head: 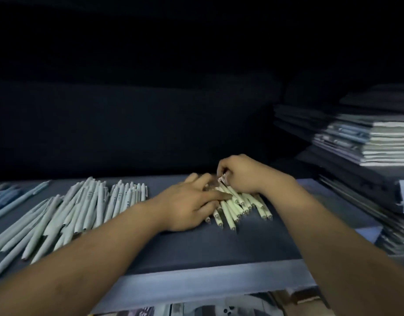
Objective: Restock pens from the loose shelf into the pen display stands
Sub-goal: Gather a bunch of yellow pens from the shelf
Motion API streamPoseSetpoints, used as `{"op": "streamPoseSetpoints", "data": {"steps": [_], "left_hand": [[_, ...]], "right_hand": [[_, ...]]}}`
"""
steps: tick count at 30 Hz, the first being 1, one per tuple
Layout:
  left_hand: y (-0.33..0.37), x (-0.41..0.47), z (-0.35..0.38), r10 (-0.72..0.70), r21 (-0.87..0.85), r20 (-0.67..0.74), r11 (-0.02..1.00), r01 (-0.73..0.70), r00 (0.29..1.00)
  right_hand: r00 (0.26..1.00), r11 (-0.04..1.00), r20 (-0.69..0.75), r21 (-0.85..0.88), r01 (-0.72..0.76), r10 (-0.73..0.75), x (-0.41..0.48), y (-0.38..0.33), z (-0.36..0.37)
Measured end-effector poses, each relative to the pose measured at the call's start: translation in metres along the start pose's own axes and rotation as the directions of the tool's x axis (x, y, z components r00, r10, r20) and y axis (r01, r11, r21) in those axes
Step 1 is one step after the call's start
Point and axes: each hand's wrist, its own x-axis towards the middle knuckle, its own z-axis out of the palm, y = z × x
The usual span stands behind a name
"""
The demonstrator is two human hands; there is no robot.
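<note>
A small bunch of pale green pens (239, 207) lies on the dark shelf (219, 247), tips toward me. My left hand (192, 204) lies flat across the bunch's left side, fingers straight and pressing on the pens. My right hand (239, 174) is at the bunch's far end, fingers curled and pinching the pens' tops. A large loose heap of pale grey-green pens (82, 213) spreads over the shelf's left part. No display stand is in view.
Bluish pens (7, 199) lie at the far left edge. Stacks of notebooks (367, 142) pile up at the right, close to my right forearm. The shelf's back is dark. The shelf's pale front edge (219, 281) runs below my arms.
</note>
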Motion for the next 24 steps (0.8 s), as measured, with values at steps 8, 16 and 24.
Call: {"op": "streamPoseSetpoints", "data": {"steps": [8,16,24], "left_hand": [[-0.014,-0.005,0.006,-0.04,-0.203,-0.101,0.979,0.019,0.994],[-0.006,-0.011,-0.009,-0.383,-0.031,-0.19,0.922,0.385,0.904],[0.001,-0.012,-0.006,-0.466,-0.225,-0.017,0.864,0.45,0.885]], "right_hand": [[0.989,0.973,-0.149,0.23,0.015,0.02,-0.004,0.017,0.033],[0.997,0.992,-0.056,0.124,-0.039,0.046,-0.016,0.004,0.026],[0.985,0.985,-0.091,-0.078,-0.156,0.149,-0.027,-0.011,0.017]]}}
